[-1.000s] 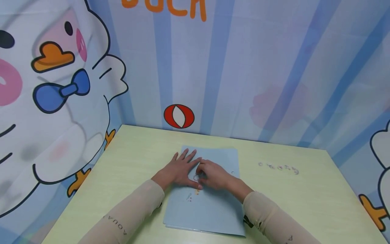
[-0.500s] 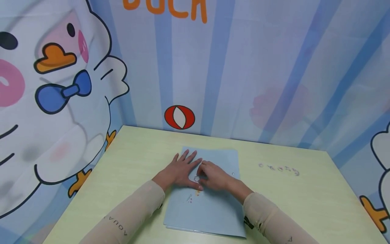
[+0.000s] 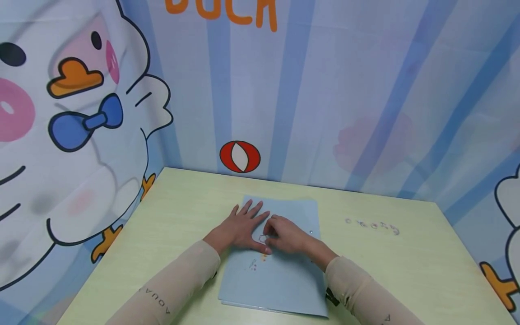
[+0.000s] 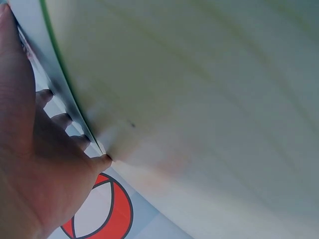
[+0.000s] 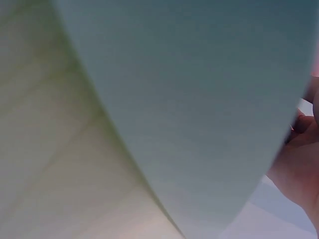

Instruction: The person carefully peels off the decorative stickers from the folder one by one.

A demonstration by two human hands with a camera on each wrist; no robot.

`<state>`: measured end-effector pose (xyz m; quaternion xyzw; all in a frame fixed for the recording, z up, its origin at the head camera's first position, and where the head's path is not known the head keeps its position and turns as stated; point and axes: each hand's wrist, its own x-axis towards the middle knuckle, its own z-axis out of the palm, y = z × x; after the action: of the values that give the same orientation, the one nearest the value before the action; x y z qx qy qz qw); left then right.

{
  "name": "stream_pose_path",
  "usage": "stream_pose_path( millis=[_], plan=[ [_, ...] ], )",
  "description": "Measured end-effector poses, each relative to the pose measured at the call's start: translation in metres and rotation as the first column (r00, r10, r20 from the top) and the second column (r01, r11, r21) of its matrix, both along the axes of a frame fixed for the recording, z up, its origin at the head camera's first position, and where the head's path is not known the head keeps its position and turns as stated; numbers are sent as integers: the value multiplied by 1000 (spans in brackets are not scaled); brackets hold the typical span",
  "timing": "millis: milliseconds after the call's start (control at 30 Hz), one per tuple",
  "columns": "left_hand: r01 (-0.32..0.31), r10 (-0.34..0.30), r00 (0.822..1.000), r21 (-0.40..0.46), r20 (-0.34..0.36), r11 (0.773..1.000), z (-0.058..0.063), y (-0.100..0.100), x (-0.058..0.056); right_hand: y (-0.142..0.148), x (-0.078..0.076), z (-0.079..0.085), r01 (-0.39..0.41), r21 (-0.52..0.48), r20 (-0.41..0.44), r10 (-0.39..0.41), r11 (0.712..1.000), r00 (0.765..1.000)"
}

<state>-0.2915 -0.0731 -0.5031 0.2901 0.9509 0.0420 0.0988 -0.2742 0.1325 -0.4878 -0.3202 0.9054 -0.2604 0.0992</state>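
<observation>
On a blue folder (image 3: 280, 284), the left hand (image 3: 241, 229) lies spread; the right hand (image 3: 287, 234) curls, its hold impossible to tell. Even left-hand pressure should steady the folder.

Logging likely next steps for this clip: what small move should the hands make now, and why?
Probably the right hand should press the small outlined shape onto the folder: its curled fingers are right by that shape, and the left hand lies spread on the folder, which could steady it. Whether they touch the shape isn't clear.
</observation>
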Motion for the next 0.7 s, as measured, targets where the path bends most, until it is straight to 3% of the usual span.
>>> stream_pose_path(
  millis=[700],
  plan=[
    [-13, 13, 1000, 1, -4, 1000, -1, 0, -1, 3, -2, -8, 35, -103, -5, -35, 994, 999]
  ],
)
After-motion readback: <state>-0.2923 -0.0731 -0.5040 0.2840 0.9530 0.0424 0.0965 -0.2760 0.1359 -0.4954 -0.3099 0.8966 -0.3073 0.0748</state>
